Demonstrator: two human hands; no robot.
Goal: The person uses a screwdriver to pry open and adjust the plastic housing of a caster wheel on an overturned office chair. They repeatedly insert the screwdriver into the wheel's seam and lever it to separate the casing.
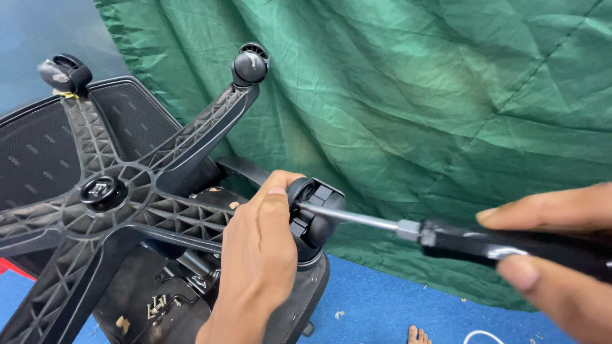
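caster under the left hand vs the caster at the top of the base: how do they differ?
1. The near caster is gripped by the left hand; the top caster is untouched.
2. A screwdriver, held by the right hand, has its shaft tip against the near caster; no tool reaches the top caster.
3. The near caster looks larger, being closer to the camera.

Both are black and sit on arms of the chair base.

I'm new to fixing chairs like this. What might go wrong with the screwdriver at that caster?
The screwdriver tip sits at the caster right beside the left hand; a slip may jab its fingers. Prying might also crack the caster or its base arm.
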